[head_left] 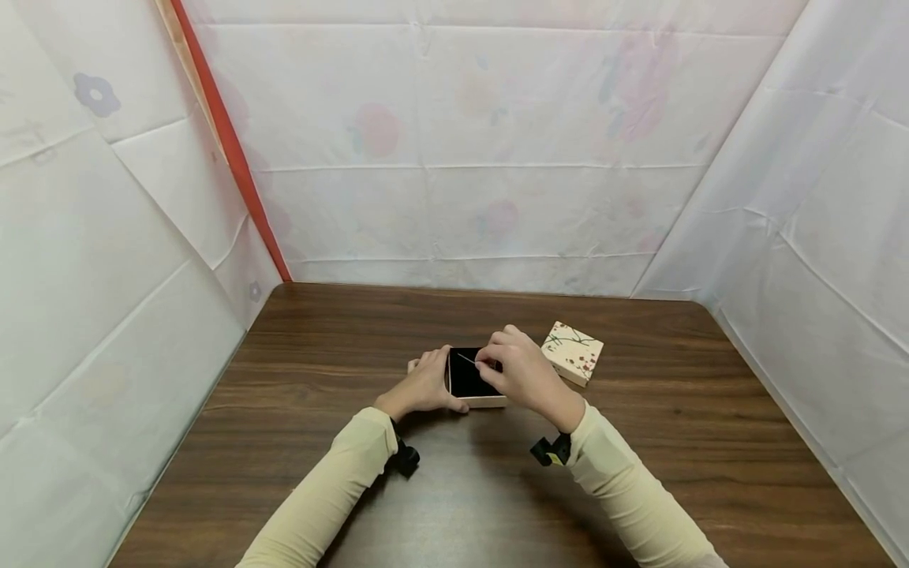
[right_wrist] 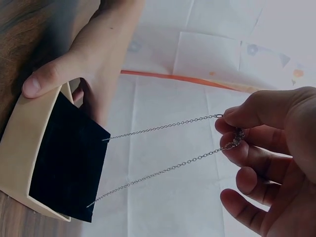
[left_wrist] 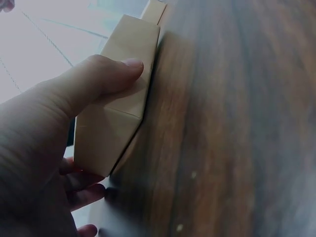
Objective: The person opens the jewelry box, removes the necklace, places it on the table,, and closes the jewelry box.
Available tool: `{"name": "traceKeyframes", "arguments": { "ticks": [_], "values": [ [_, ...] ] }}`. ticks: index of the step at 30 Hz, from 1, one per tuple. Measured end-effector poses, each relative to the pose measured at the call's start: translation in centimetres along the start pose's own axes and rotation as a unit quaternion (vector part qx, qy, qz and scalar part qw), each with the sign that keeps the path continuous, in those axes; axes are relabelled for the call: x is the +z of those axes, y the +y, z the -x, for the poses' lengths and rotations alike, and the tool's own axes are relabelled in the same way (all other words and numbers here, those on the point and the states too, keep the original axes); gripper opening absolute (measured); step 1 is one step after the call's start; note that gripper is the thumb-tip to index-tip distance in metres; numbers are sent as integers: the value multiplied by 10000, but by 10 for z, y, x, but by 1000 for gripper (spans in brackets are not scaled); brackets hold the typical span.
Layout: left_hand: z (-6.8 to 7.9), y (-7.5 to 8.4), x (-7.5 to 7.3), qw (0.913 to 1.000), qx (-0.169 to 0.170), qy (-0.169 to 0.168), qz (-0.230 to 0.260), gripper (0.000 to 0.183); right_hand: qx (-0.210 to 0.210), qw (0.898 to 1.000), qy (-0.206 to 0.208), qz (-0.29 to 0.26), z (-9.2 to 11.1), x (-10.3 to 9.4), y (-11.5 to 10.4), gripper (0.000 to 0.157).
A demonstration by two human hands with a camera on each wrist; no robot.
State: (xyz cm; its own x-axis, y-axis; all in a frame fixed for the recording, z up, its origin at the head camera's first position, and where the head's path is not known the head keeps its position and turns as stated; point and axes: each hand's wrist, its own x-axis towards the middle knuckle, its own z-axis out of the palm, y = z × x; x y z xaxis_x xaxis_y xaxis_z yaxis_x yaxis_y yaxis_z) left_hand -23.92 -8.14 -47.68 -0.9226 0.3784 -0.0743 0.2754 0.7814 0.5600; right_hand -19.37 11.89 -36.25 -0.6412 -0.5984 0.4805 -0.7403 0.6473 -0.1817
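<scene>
12 o'clock = away from the person. Square cream box (head_left: 486, 401) with black interior, open on dark-brown wood-grain table (head_left: 454, 513). Left hand (head_left: 422, 383) grips its 9 o'clock side, thumb at 7. Right hand (head_left: 521, 367) over its 3 o'clock side, pinching thin pale strand (head_left: 465, 358) that points to 10. Square cream lid with red-blossom, green-branch print (head_left: 574, 352) lies near, between 2 and 3 o'clock.

cream box (right_wrist: 22, 143), black insert (right_wrist: 66, 163), silver chain (right_wrist: 173, 168), cream lid (head_left: 572, 353) with red-green floral print, brown streaked table (head_left: 319, 347)
</scene>
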Motion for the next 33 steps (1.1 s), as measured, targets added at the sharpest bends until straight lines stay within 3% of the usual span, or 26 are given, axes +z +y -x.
{"name": "traceKeyframes", "arguments": {
  "ticks": [8,23,33],
  "values": [
    [0,-7,-7,10000,-16,20,82,121,-130,9996,236,-78,-1,-4,0,4],
    [4,-8,-10,9999,22,113,108,117,-171,9994,290,-85,-3,-1,4,4],
    [5,-3,-6,9929,-10,732,933,88,-194,9992,335,-72,-2,-1,4,5]
  ]
}}
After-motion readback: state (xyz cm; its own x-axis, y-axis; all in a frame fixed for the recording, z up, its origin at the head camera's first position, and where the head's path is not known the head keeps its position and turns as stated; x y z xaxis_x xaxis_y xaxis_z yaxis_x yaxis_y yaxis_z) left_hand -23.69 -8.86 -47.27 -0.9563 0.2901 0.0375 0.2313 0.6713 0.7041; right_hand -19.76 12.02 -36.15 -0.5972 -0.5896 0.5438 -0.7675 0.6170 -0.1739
